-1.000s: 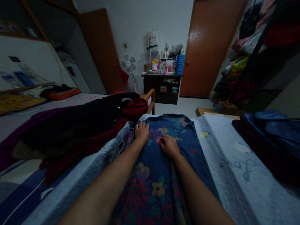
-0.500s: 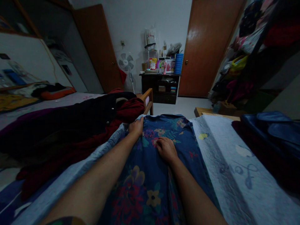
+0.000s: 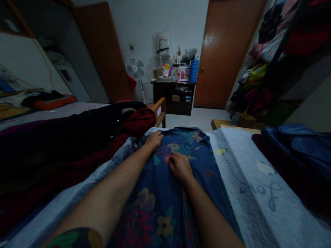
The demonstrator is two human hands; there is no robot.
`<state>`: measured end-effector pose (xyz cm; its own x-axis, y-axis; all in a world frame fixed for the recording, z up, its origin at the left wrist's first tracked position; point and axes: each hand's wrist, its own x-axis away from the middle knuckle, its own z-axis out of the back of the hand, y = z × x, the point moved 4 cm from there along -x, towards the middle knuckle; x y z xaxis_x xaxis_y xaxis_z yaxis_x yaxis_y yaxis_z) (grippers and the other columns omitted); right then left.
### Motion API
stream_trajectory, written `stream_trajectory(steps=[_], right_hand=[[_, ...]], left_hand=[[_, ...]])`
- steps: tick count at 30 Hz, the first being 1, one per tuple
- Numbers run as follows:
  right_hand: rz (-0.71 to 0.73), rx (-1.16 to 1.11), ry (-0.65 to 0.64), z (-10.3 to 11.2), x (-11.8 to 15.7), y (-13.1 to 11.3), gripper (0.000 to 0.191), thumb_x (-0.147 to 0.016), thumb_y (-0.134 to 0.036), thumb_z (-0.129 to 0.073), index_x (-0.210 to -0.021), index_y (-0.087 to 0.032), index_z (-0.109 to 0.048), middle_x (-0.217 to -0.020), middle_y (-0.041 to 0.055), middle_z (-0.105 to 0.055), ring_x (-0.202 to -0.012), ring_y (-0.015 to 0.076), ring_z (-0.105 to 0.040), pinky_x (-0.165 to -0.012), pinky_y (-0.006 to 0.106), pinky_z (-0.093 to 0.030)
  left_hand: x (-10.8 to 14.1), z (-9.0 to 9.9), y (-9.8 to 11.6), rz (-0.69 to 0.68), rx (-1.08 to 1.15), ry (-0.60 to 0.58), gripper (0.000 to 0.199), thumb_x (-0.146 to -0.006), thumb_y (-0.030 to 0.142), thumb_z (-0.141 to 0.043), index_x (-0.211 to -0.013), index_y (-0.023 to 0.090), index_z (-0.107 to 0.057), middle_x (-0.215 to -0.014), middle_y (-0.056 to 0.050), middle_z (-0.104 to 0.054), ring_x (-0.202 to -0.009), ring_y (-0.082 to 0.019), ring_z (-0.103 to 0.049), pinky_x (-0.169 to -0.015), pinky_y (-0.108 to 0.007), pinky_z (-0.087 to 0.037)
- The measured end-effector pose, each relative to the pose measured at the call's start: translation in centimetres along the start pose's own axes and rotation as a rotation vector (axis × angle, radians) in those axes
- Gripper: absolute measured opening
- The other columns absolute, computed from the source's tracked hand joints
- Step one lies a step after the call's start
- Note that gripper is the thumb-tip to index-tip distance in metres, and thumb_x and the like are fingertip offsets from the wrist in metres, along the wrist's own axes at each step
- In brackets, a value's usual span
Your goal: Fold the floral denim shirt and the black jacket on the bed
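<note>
Blue garment (image 3: 162, 182), hands (image 3: 154, 140) (image 3: 181, 166) atop, floor (image 3: 181, 120) beyond edge

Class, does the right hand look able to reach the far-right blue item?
Probably yes: only the floral garment, pale blanket and dark red cloth appear between the right hand and the blue item.

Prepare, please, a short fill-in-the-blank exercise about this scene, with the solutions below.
1. The cloth is printed with yellow and red ____.
2. In the picture, the left grip sits higher than the ____ one.
3. In the picture, the fan stands to the ____ of the dark cabinet.
4. The stack at the right end of the cabinet's top is coloured ____.

Missing words: flowers; right; left; blue.
</note>
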<state>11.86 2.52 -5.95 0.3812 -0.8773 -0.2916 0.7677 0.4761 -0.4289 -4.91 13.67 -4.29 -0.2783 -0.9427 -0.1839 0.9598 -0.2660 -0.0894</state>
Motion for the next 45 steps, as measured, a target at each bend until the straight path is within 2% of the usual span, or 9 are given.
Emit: stream_trajectory(steps=[4, 7, 11, 14, 19, 25, 33, 40, 45], right_hand=[[0.01, -0.017, 0.014, -0.2, 0.0, 0.1, 0.02, -0.091, -0.026, -0.05, -0.097, -0.022, -0.069, -0.114, 0.0052, -0.067, -0.111, 0.0196, -0.055, -0.1, 0.032, -0.034], [0.001, -0.044, 0.024, -0.3, 0.0, 0.3, 0.019, -0.089, -0.025, -0.053, -0.098, -0.022, -0.069, -0.116, 0.0054, -0.066, -0.113, 0.0203, -0.054, -0.101, 0.033, -0.033], [-0.039, -0.099, -0.007, -0.5, -0.3, 0.9, 0.018, -0.086, -0.02, -0.053, -0.096, -0.021, -0.068, -0.105, 0.0051, -0.069, -0.104, 0.0188, -0.058, -0.095, 0.03, -0.037], [-0.088, -0.155, 0.04, 0.2, -0.7, 1.7, 0.024, -0.087, -0.016, -0.047, -0.099, -0.019, -0.067, -0.101, 0.0059, -0.069, -0.097, 0.0173, -0.06, -0.089, 0.027, -0.041], [-0.232, -0.055, 0.213, 2.2, -0.7, 3.8, 0.031, -0.084, -0.013, -0.044, -0.105, -0.016, -0.066, -0.115, 0.0099, -0.065, -0.113, 0.0219, -0.053, -0.102, 0.034, -0.034], [-0.41, 0.061, 0.152, 2.9, -0.4, 5.7, 0.039, -0.085, -0.014, -0.042, -0.119, -0.013, -0.061, -0.121, 0.0128, -0.062, -0.114, 0.0227, -0.053, -0.102, 0.033, -0.033], [-0.414, 0.13, -0.03, 1.6, -0.2, 5.8, 0.046, -0.089, -0.028, -0.045, -0.131, -0.011, -0.053, -0.142, 0.0148, -0.048, -0.135, 0.0285, -0.036, -0.11, 0.043, -0.023], [-0.432, 0.119, -0.033, 1.2, 0.0, 5.8, 0.052, -0.088, -0.033, -0.047, -0.136, -0.012, -0.05, -0.147, 0.0151, -0.043, -0.139, 0.0293, -0.032, -0.112, 0.045, -0.019], [-0.439, 0.105, -0.038, 1.2, -0.1, 6.0, 0.054, -0.087, -0.033, -0.047, -0.137, -0.01, -0.049, -0.147, 0.0156, -0.043, -0.139, 0.0293, -0.031, -0.113, 0.045, -0.018]], left_hand=[[-1.8, -1.7, 1.3, -0.039, 0.064, -0.072, 0.046, -0.094, 0.028, -0.038, -0.139, 0.022, -0.045, -0.15, -0.005, -0.041, -0.138, -0.018, -0.034, -0.114, -0.03, -0.026], [-2.3, -3.5, 1.8, 0.014, 0.093, -0.144, 0.054, -0.094, 0.045, -0.036, -0.143, 0.021, -0.041, -0.152, -0.007, -0.038, -0.14, -0.023, -0.033, -0.113, -0.038, -0.028], [-2.4, -4.9, 1.3, 0.195, 0.109, -0.204, 0.07, -0.092, 0.063, -0.024, -0.147, 0.022, -0.036, -0.155, -0.013, -0.031, -0.142, -0.036, -0.025, -0.111, -0.055, -0.024], [-2.4, -5.0, 0.5, 0.367, 0.148, -0.236, 0.077, -0.087, 0.07, -0.023, -0.149, 0.024, -0.032, -0.159, -0.012, -0.021, -0.145, -0.038, -0.015, -0.112, -0.057, -0.02], [-3.2, -3.9, 0.9, 0.346, 0.12, -0.114, 0.059, -0.09, 0.056, -0.037, -0.134, 0.02, -0.051, -0.146, -0.017, -0.043, -0.136, -0.04, -0.032, -0.106, -0.059, -0.028], [-3.6, -4.2, 2.1, 0.149, 0.147, -0.06, 0.042, -0.096, 0.024, -0.031, -0.133, 0.023, -0.05, -0.142, -0.007, -0.05, -0.133, -0.019, -0.04, -0.109, -0.035, -0.03], [-2.7, -4.8, 2.7, 0.176, 0.169, -0.11, 0.055, -0.096, 0.049, -0.032, -0.141, 0.018, -0.041, -0.152, -0.014, -0.037, -0.142, -0.029, -0.029, -0.113, -0.048, -0.024], [-3.9, -4.9, 4.7, 0.064, 0.198, -0.089, 0.054, -0.09, 0.018, -0.038, -0.144, 0.017, -0.038, -0.155, -0.008, -0.033, -0.143, -0.019, -0.027, -0.115, -0.035, -0.024], [-5.0, -4.7, 4.9, 0.087, 0.194, -0.081, 0.055, -0.089, 0.02, -0.04, -0.144, 0.019, -0.038, -0.15, -0.009, -0.04, -0.137, -0.022, -0.035, -0.111, -0.037, -0.029]])
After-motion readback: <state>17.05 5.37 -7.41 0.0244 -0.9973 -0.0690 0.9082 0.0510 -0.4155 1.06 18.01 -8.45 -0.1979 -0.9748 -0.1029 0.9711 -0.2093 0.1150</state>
